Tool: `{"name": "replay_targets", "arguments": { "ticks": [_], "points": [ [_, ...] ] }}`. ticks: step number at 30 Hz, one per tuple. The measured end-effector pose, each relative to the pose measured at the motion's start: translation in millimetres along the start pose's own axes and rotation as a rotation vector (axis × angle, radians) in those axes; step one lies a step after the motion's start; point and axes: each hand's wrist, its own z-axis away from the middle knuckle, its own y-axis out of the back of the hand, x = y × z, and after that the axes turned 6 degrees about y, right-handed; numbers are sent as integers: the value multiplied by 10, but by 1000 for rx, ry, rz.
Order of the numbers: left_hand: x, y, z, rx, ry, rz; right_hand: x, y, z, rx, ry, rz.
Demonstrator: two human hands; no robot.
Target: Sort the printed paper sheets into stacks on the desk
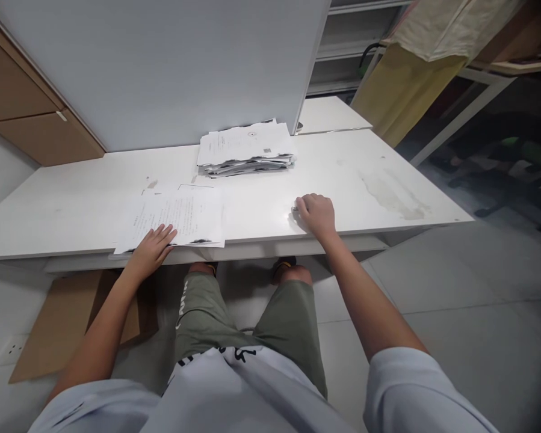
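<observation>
My left hand (pixel 151 248) lies flat, fingers stretched out, on the near edge of a few printed sheets (pixel 180 218) at the front of the white table (pixel 369 180). My right hand (pixel 316 214) rests on the tabletop to the right, fingers curled over a small dark and metallic object (pixel 294 208) that I cannot make out. A thick pile of papers (pixel 245 150) sits further back, in the middle of the table, out of reach of both hands.
A white partition panel (pixel 162 66) rises behind the table. Wooden drawers (pixel 21 102) are at the far left. Flat cardboard (pixel 58 325) lies on the floor below. Shelving and a covered rack (pixel 414 66) stand at the back right.
</observation>
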Motion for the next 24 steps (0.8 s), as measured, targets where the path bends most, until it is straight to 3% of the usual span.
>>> {"name": "replay_targets", "arguments": {
  "ticks": [10,15,24],
  "points": [
    [94,62,43,104,-77,-8,5,-5,-3,-6,-3,-5],
    [140,121,48,97,-93,3,4,-11,-6,2,0,-5],
    [101,26,-90,105,-7,-45,-23,35,-14,-34,-6,-4]
  ]
}}
